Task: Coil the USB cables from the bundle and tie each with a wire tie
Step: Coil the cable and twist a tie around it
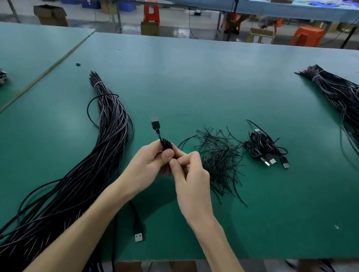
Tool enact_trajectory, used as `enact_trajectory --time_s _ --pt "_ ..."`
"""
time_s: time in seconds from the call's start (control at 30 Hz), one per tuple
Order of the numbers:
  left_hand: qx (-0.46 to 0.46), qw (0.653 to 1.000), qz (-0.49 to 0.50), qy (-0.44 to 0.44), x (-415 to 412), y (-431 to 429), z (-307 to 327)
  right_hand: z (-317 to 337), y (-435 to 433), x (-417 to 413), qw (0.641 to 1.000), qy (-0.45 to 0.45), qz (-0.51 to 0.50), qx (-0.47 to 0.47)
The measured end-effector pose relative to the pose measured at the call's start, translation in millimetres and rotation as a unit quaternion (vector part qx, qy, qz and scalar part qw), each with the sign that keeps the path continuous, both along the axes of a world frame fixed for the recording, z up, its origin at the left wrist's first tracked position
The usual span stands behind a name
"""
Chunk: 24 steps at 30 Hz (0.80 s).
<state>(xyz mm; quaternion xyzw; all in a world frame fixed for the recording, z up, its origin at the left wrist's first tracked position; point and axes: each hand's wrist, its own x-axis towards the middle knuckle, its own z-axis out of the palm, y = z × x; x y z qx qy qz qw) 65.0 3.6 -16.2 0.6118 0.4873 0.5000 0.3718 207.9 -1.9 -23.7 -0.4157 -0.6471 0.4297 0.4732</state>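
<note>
Left hand [148, 166] fingers clamped round the coiled cable [167, 145], right hand [193, 176] fingers pinching its waist; if either loosens, I judge the coil springs open untied.

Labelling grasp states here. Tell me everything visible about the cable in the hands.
The coiled cable is thin, black and glossy, wound into a small tight bundle held above the green table. A short tail sticks up and left, ending in a black USB plug with a metal-looking tip. The left hand grips the coil, thumb across it; the right hand pinches at its middle. Whether a tie is on it cannot be told.
</note>
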Motion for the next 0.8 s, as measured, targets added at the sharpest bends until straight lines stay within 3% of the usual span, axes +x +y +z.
enact_trajectory --time_s 0.27,0.43,0.6,0.7,0.8 --pt "-0.016 0.998 0.040 -0.048 -7 3 3 0 -3 -4 0.999 -0.002 0.034 0.030" --pt "-0.048 0.992 0.069 -0.097 -15 6 1 8 -6 -1 0.989 0.040 -0.079 0.120" --pt "-0.076 0.990 0.071 -0.098 -18 6 0 27 -4 27 0.977 0.137 -0.154 0.058" --pt "-0.079 0.991 0.062 -0.093 -16 5 1 31 -1 53 0.994 -0.044 -0.100 0.023" --pt "-0.077 0.991 0.056 -0.089 -13 5 2 21 -7 66 0.962 -0.266 -0.052 -0.015"
